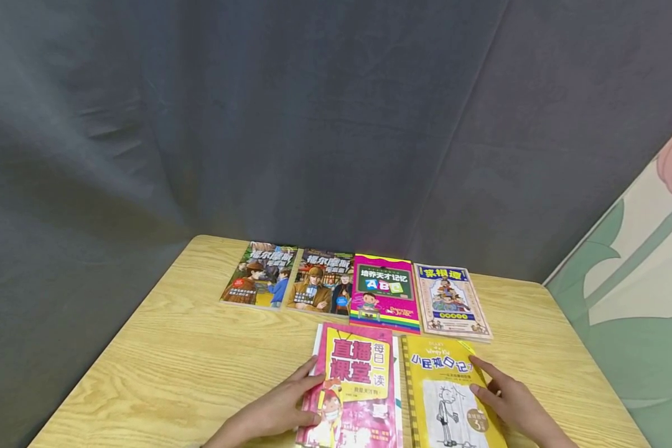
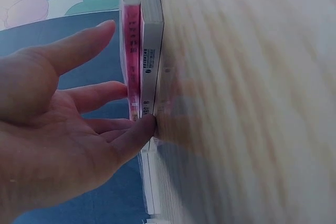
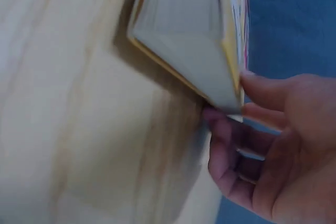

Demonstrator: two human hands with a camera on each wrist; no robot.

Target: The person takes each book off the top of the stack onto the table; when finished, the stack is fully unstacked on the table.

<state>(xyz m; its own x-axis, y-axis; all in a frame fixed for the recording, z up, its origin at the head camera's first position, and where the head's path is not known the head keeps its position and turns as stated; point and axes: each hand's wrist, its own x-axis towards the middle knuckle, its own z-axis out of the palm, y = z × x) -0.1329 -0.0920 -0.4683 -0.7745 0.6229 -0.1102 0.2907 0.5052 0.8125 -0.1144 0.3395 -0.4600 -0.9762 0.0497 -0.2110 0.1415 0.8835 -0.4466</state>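
Observation:
My left hand (image 1: 277, 406) is at the left side of a pink book (image 1: 383, 407) at the front of the table. In the left wrist view, its fairly straight fingers touch the edges of the pink book and a white-spined book (image 2: 151, 40) beneath it, with the thumb raised apart. Beside that stack, a thick yellow comic-diary book (image 1: 420, 398) is held at its right edge by my right hand (image 1: 515, 401). The right wrist view shows the thumb against the upper cover and curled fingers under the lower cover at the corner, which tilts above the wood.
Behind these lie two detective storybooks (image 1: 254, 277) (image 1: 319, 283), a magenta ABC book (image 1: 389, 298) and a cream-bordered book (image 1: 453, 302) in a row. A dark curtain (image 1: 313, 124) hangs behind the wooden table (image 1: 162, 361); a flower-patterned panel (image 1: 649, 280) is at right.

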